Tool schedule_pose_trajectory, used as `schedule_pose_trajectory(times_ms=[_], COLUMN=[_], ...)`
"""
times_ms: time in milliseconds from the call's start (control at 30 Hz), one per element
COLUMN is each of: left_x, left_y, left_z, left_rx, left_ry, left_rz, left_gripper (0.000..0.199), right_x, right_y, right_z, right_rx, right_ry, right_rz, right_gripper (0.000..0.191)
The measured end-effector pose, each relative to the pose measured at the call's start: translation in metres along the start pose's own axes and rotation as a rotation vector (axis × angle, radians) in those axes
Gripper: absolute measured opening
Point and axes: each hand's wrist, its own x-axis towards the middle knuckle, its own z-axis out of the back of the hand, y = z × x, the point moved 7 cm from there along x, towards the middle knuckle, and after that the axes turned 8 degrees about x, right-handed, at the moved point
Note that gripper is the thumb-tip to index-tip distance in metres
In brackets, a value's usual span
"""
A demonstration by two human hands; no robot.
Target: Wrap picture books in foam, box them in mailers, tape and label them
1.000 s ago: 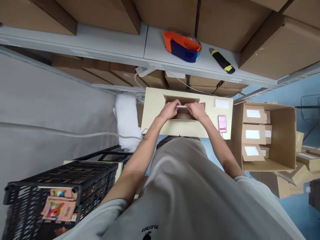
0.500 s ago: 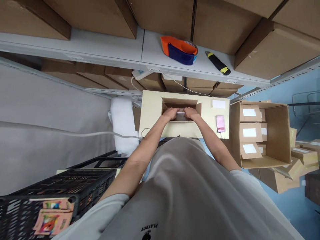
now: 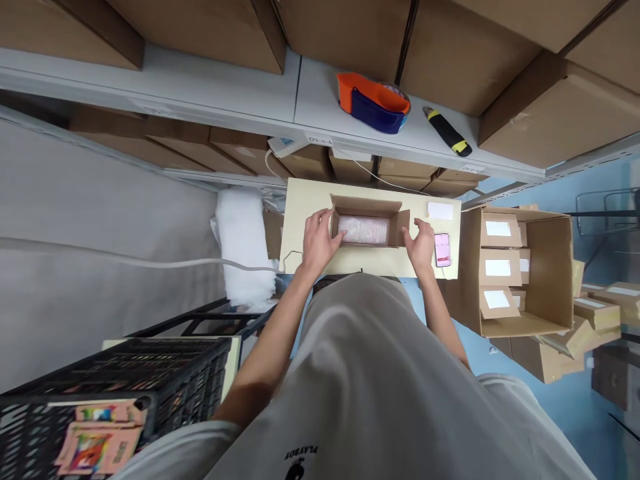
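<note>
Nearest is the person's pale grey shirt [image 3: 350, 373], and low on the left a black lattice plastic crate [image 3: 135, 375] holding pink printed packets [image 3: 97, 448]. Beyond the shirt both bare forearms reach forward. The left hand [image 3: 319, 237] curves around the left end of an open brown cardboard box [image 3: 367, 204], thumb over the near corner; its grip is loose, and I cannot tell how firmly it touches. The right hand [image 3: 421, 247] stands just by the right flap, fingers parted, its grip holding nothing. Inside the box lies a whitish-pink wrapped package [image 3: 363, 230]. The box rests on a pale yellow surface [image 3: 304, 192], with a lit pink-screened phone [image 3: 442, 250] and a white rectangular pad [image 3: 440, 211] to its right. Farther on, a grey metal shelf [image 3: 220, 81] bears an orange-and-blue tape dispenser [image 3: 373, 103], a black-and-yellow cutter [image 3: 449, 131] and, behind them, large brown cartons [image 3: 345, 33].
</note>
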Motion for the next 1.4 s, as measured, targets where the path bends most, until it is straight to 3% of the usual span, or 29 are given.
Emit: schedule_pose_trajectory(times_ms=[100,267,367,467,567,667,733,800,933,1000,1200,1400], left_x=[-0.013,-0.019,-0.015,-0.003,0.014,0.030,0.033,0.030,0.011,0.002,0.001,0.007], left_y=[0.008,-0.005,-0.003,0.009,0.015,0.010,0.006,0.006,0.016,0.021,0.030,0.034], left_z=[-0.007,-0.032,-0.043,-0.045,-0.038,-0.032,-0.030,-0.028,-0.029,-0.033,-0.038,-0.032], left_rx=[0.005,-0.015,-0.012,-0.033,-0.039,-0.036,-0.033,-0.025,-0.027,-0.057,-0.166,-0.274], left_ry=[0.081,0.278,0.348,0.296,0.138,0.066,0.074,0.075,0.093,0.105,0.012,-0.068], left_rz=[0.100,0.003,-0.017,0.061,0.101,0.009,-0.057,-0.071,0.013,0.068,0.254,0.403], left_gripper=[0.074,0.088,0.085,0.090,0.106,0.111,0.103,0.083,0.032,0.028,0.027,0.021], right_x=[-0.010,-0.022,-0.023,-0.013,0.000,0.008,0.009,0.008,0.000,-0.003,-0.004,0.000], right_y=[-0.006,0.028,0.029,0.025,0.018,0.015,0.016,0.017,0.011,0.005,-0.005,-0.009], right_z=[-0.011,-0.048,-0.062,-0.062,-0.055,-0.050,-0.050,-0.051,-0.052,-0.053,-0.058,-0.056], right_rx=[0.043,0.002,-0.115,-0.131,-0.177,-0.190,-0.175,-0.162,-0.143,-0.133,0.000,0.063], right_ry=[0.090,0.436,0.566,0.504,0.306,0.185,0.184,0.208,0.252,0.237,0.188,0.111], right_rz=[-0.099,0.075,0.075,0.048,-0.008,-0.018,0.035,0.095,0.130,0.086,-0.090,-0.214], right_gripper=[0.060,0.065,0.059,0.054,0.074,0.100,0.105,0.095,0.054,0.044,0.048,0.049])
